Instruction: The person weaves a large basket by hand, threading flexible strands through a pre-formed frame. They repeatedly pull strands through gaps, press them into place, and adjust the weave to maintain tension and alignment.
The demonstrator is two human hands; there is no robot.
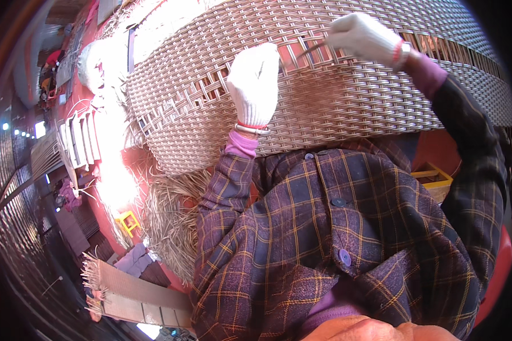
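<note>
My left hand [254, 85] is closing its gloved fingers into a fist against the woven wicker panel [324, 102], probably steadying it. My right hand [365, 37] is gripping one thin strand [312, 50], pulling it from the open weave just beside. I am counting two gloves, one panel.

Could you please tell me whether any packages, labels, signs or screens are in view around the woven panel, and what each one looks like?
None can be made out: no package, label, sign or screen shows.
The gloved left hand and right hand work on a beige woven wicker panel.
Loose weaving strips lie on the red floor at the left, by a small yellow stool.
</note>
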